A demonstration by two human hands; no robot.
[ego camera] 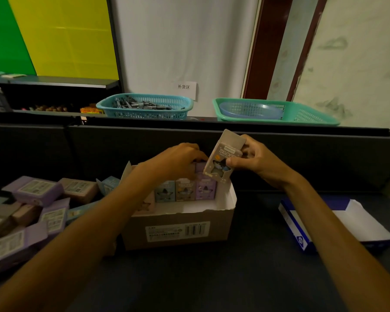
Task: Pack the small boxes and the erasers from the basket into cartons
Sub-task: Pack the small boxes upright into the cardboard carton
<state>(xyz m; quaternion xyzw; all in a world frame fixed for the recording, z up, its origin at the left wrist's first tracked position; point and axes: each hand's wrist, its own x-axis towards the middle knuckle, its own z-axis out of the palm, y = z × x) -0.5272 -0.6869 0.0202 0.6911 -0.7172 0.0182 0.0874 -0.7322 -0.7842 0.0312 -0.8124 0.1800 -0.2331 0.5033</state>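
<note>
Head view: right hand (260,162) holds small box (223,161) above carton (178,230), loose boxes (32,206) left.

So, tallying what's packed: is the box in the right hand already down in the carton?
No, the right hand holds the small box tilted above the carton.

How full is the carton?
Partly full: the carton holds a back row of small boxes, with bare white floor in front.
</note>
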